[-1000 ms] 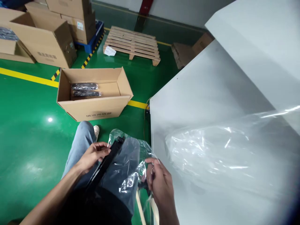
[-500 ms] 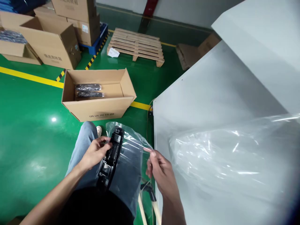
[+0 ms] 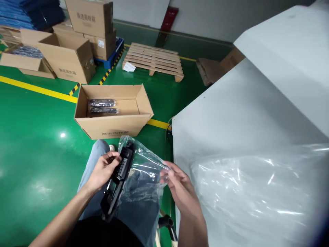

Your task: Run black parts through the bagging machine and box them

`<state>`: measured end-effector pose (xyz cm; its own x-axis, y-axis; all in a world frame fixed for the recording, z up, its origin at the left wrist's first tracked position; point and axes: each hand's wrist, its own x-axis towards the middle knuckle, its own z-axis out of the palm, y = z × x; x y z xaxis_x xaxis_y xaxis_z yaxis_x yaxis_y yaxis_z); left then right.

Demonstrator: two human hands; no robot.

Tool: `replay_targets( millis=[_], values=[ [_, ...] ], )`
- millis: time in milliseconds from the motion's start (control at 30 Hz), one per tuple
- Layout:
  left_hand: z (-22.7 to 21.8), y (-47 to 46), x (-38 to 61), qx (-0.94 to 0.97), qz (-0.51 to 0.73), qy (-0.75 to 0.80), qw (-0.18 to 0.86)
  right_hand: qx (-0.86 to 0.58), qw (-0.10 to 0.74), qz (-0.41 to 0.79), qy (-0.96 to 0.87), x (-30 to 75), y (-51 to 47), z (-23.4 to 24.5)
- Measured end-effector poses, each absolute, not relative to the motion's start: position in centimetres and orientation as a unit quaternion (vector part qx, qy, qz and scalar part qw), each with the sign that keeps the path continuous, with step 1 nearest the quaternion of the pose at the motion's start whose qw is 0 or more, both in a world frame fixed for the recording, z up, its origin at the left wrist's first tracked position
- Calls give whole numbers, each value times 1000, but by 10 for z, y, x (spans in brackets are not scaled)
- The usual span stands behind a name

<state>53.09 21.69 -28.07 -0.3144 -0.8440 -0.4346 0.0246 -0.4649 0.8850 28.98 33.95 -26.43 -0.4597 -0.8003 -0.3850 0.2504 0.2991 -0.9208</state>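
A long black plastic part lies over my lap, its upper end inside a clear plastic bag. My left hand is closed around the part near its upper end. My right hand pinches the bag's right edge between thumb and fingers, stretching the film away from the part. My legs in blue jeans are below both hands.
An open cardboard box on the green floor ahead holds two bagged black parts. A white table at my right carries a pile of clear bags. More boxes and a wooden pallet stand farther back.
The part has turned from edge-on to show its ribbed face. The bag has been pulled out to the right by my right hand. The view has tilted up slightly.
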Motion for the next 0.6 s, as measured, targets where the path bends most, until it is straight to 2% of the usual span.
replay_targets(
  millis=[100, 200, 500, 600],
  values=[
    [-283, 206, 531, 505, -681, -397, 351, -237, 508, -544, 624, 291, 326, -266],
    [-284, 188, 534, 520, -654, -381, 396, -248, 504, -515, 647, 294, 311, -267],
    [-279, 97, 530, 536, -590, -325, 509, -223, 343, -552, 727, 293, 259, -281],
    [-287, 36, 523, 541, -566, -304, 543, -234, 355, -527, 736, 287, 247, -300]
  ],
)
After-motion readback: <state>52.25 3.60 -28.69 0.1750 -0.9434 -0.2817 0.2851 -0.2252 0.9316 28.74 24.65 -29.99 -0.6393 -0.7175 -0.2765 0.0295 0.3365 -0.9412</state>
